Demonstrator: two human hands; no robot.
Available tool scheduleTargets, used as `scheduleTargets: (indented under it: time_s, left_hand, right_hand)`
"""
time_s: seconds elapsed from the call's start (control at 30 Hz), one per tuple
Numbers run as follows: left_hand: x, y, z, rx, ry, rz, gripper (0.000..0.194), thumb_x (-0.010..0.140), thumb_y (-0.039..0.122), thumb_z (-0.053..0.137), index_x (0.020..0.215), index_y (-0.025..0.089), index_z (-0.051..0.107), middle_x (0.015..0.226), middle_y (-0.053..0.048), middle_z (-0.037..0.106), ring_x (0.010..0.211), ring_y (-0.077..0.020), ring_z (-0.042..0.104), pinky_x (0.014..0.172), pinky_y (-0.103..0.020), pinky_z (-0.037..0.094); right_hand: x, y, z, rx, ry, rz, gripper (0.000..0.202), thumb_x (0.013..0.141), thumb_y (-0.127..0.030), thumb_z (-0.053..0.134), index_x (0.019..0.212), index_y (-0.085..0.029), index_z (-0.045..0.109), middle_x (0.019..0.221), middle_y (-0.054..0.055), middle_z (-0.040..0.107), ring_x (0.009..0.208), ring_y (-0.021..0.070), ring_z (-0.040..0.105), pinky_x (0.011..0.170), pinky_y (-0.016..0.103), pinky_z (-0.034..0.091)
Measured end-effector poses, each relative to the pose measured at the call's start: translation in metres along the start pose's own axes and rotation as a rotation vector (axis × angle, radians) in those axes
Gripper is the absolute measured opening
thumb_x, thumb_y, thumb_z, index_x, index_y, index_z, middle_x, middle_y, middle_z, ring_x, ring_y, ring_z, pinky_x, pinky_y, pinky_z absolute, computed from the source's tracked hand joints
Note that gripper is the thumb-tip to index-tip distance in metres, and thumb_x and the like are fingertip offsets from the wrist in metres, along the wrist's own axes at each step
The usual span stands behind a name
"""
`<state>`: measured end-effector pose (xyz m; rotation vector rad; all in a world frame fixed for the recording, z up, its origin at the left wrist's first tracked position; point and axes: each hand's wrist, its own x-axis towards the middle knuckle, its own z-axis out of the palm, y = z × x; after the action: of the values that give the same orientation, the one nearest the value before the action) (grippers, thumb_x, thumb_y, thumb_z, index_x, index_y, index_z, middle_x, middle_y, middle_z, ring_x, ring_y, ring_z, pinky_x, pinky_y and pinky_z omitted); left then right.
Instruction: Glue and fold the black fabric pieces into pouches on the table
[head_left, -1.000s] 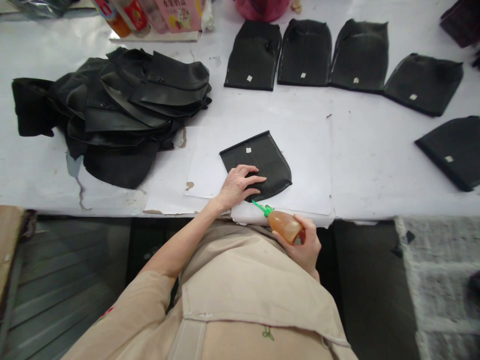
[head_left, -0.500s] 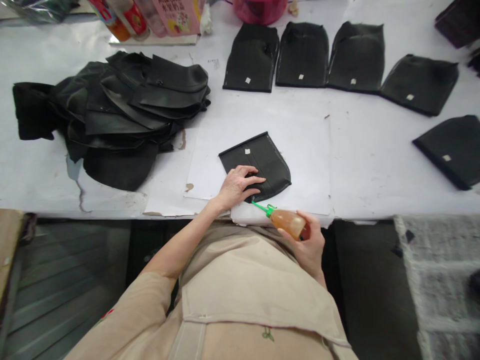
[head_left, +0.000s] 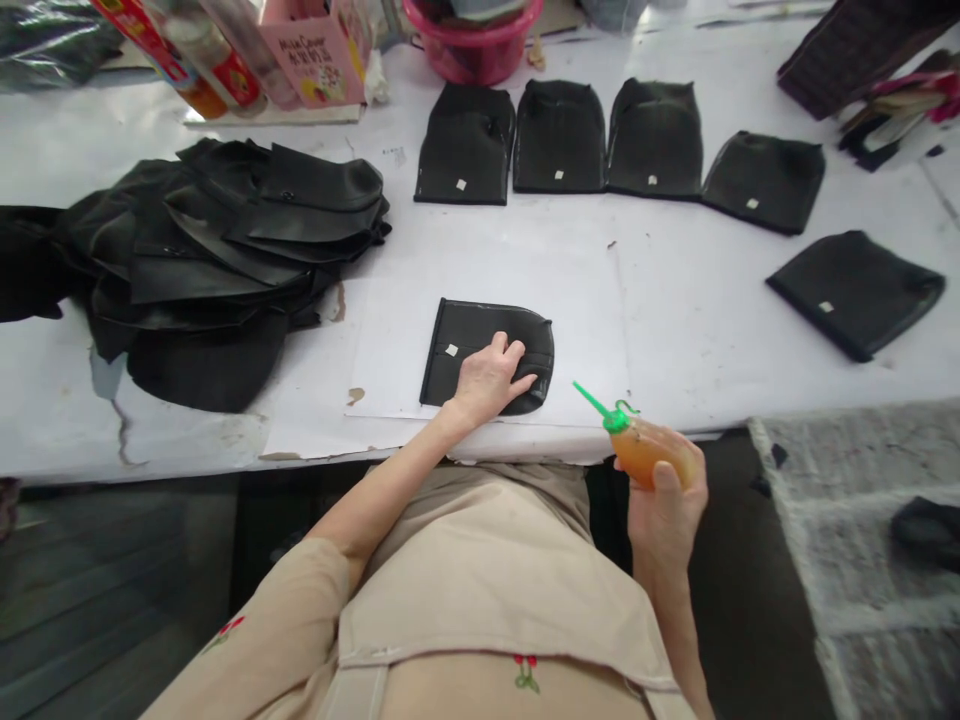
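Note:
A flat black leather-like piece (head_left: 442, 330) with a small white square near its straight edge lies in front of me. My left hand (head_left: 487, 382) rests palm down on it, its fingers bent and apart, the thumb stretched toward the rounded end. My right hand (head_left: 667, 510) is closed around a squeeze bottle (head_left: 646, 452) of orange-brown liquid with a green nozzle. The bottle is tilted over the table's front edge, and its tip points up and left, apart from the piece. A glossy line runs along part of the piece's curved edge.
A heap of black pieces (head_left: 225, 260) lies to the left. Several similar pieces (head_left: 559, 140) with white squares form an arc at the back and right. Behind stand a pink basin (head_left: 472, 45), a pink carton (head_left: 315, 60) and bottles (head_left: 217, 65). A dark box (head_left: 847, 55) stands at back right.
The black piece has turned counterclockwise, so its straight edge faces left. My left hand has curled its fingers more. My right hand has drawn the bottle away to the right, off the piece's edge.

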<state>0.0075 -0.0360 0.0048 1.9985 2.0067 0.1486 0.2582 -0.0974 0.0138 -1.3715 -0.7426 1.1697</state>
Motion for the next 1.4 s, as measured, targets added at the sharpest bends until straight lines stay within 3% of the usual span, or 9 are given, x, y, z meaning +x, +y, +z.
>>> scheduleTargets:
  time_s: [0.1,0.2,0.33,0.57,0.73,0.87,1.4]
  left_hand:
    - [0.005,0.004,0.002,-0.010,-0.003,-0.019,0.034,0.093,0.048,0.065,0.113,0.021,0.059,0.116,-0.009,0.059,0.087,-0.0224,0.068,0.067,-0.030,0.048]
    - [0.006,0.005,0.004,-0.010,-0.004,-0.033,0.034,0.093,0.048,0.066,0.113,0.021,0.058,0.116,-0.010,0.059,0.086,-0.0225,0.069,0.067,-0.030,0.049]
    - [0.006,0.006,0.004,-0.016,-0.018,-0.050,0.035,0.093,0.048,0.065,0.115,0.022,0.057,0.118,-0.010,0.058,0.087,-0.0225,0.069,0.069,-0.030,0.050]
    - [0.006,0.005,0.000,-0.004,-0.047,-0.043,0.037,0.093,0.049,0.065,0.115,0.021,0.057,0.119,-0.010,0.058,0.089,-0.0243,0.069,0.068,-0.031,0.049]
    - [0.005,-0.003,-0.004,-0.040,-0.097,0.039,0.046,0.087,0.051,0.074,0.116,0.021,0.056,0.121,-0.010,0.057,0.093,-0.0244,0.069,0.068,-0.030,0.050]
    - [0.004,-0.002,-0.002,-0.014,-0.078,0.021,0.044,0.087,0.049,0.074,0.116,0.021,0.056,0.120,-0.009,0.057,0.093,-0.0242,0.069,0.067,-0.029,0.050]
    - [0.005,-0.001,0.002,-0.035,-0.057,-0.023,0.046,0.086,0.048,0.075,0.118,0.021,0.056,0.119,-0.009,0.058,0.089,-0.0236,0.069,0.068,-0.029,0.050]
  right_hand:
    - [-0.005,0.004,-0.006,-0.227,0.064,-0.108,0.062,0.061,-0.037,0.093,0.113,-0.020,0.063,0.107,0.005,0.067,0.086,0.0205,0.069,0.068,0.033,0.061]
    - [-0.014,0.013,-0.009,-0.392,-0.008,-0.177,0.064,0.064,-0.039,0.092,0.117,-0.020,0.062,0.111,0.007,0.067,0.094,0.0230,0.070,0.081,0.040,0.062]
    - [-0.022,0.026,-0.009,-0.506,-0.074,-0.254,0.068,0.066,-0.040,0.091,0.123,-0.020,0.060,0.116,0.009,0.066,0.099,0.0248,0.070,0.088,0.044,0.061]
    - [-0.019,0.030,-0.004,-0.677,-0.113,-0.509,0.065,0.069,-0.041,0.091,0.122,-0.021,0.060,0.105,0.006,0.064,0.094,0.0238,0.067,0.080,0.039,0.060]
    - [-0.018,0.025,-0.009,-0.792,-0.128,-0.632,0.064,0.071,-0.043,0.090,0.123,-0.023,0.058,0.107,0.008,0.066,0.094,0.0258,0.068,0.081,0.042,0.060]
    - [-0.018,0.020,-0.010,-0.833,-0.149,-0.729,0.064,0.073,-0.039,0.089,0.126,-0.024,0.057,0.108,0.008,0.067,0.096,0.0255,0.068,0.081,0.041,0.060]
    - [-0.017,0.019,-0.007,-0.798,-0.079,-0.585,0.063,0.071,-0.044,0.089,0.122,-0.021,0.060,0.104,0.007,0.065,0.091,0.0240,0.067,0.077,0.038,0.058]
